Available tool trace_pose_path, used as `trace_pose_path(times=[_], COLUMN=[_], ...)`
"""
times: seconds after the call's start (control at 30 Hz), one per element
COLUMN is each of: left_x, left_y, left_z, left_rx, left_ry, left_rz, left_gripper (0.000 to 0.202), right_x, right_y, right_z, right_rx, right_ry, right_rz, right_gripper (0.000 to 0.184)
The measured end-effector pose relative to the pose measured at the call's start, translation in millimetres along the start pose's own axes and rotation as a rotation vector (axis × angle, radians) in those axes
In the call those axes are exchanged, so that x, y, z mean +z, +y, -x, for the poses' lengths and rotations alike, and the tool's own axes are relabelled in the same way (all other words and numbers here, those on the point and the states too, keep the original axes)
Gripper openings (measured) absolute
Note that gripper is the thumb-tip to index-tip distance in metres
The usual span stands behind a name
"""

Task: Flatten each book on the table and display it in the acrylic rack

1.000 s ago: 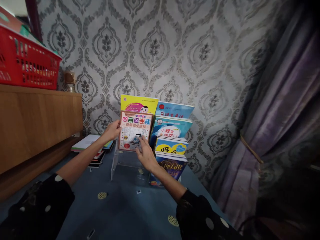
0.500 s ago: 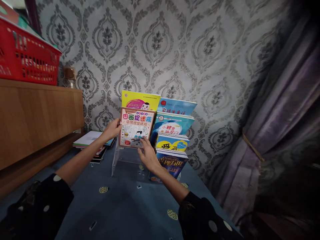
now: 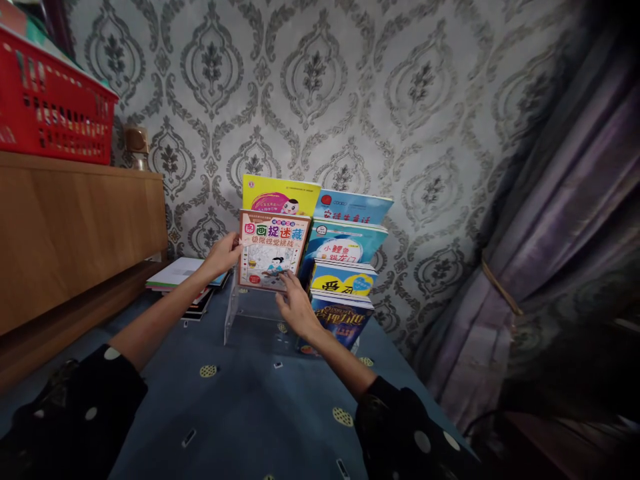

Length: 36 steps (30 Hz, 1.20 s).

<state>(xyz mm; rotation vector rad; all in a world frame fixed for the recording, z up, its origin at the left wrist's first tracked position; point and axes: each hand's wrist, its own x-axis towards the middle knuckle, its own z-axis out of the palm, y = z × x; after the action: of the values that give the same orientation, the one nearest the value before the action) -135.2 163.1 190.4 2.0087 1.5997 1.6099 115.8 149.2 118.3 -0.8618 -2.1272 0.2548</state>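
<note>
A clear acrylic tiered book stand (image 3: 245, 320) stands on a blue patterned surface against the wall. Its right side holds several children's books (image 3: 345, 273) stepped one above another. On the left side a yellow book (image 3: 280, 195) stands at the back, and in front of it a pink-and-white picture book (image 3: 273, 250). My left hand (image 3: 225, 253) grips that book's left edge. My right hand (image 3: 295, 307) pinches its lower right corner. Both sleeves are black with white dots.
A pile of flat books (image 3: 183, 283) lies left of the stand. A wooden cabinet (image 3: 75, 233) on the left carries a red plastic basket (image 3: 53, 110) and a small brass object (image 3: 136, 143). A purple curtain (image 3: 550, 233) hangs on the right.
The picture book has risen slightly and sits a bit more upright in the stand; both hands stay on it. The view has shifted a little.
</note>
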Motion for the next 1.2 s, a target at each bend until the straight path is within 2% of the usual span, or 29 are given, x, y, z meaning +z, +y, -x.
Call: trace_pose_path(times=[0.2,0.4,0.47,0.57,0.7,0.83,1.03,1.2], left_x=[-2.1,-8.6,-15.1,-29.7,-54.1,-70.4,-67.5,-63.2], left_y=[0.5,-6.6,-18.9,-47.9,-90.9,-121.4,-145.6,-158.0], left_z=[2.6,12.5,20.7,38.8,64.7,80.9,90.2,79.2], left_rx=[0.021,-0.003,-0.039,-0.137,-0.297,-0.387,-0.421,-0.463], left_ry=[0.009,-0.016,-0.010,-0.003,0.002,-0.033,-0.183,-0.257], left_rz=[-0.048,-0.080,-0.121,-0.223,-0.441,-0.657,-0.828,-0.881], left_gripper=[0.014,0.025,0.030,0.033,0.031,0.037,0.055,0.042], right_x=[1.6,1.3,2.1,2.8,0.5,1.8,23.4,41.1], right_y=[-1.1,-5.5,-6.3,-6.4,-6.8,-7.1,7.6,26.7], right_z=[-2.7,1.9,7.2,16.5,27.9,47.8,108.4,153.0], right_rx=[0.016,0.035,0.031,-0.002,-0.040,-0.024,0.042,0.135], right_ry=[0.015,-0.013,-0.032,-0.045,-0.031,-0.052,-0.111,-0.146], right_rz=[-0.005,-0.010,-0.037,-0.087,-0.111,-0.123,-0.123,-0.105], right_gripper=[0.052,0.053,0.053,0.053,0.052,0.050,0.049,0.046])
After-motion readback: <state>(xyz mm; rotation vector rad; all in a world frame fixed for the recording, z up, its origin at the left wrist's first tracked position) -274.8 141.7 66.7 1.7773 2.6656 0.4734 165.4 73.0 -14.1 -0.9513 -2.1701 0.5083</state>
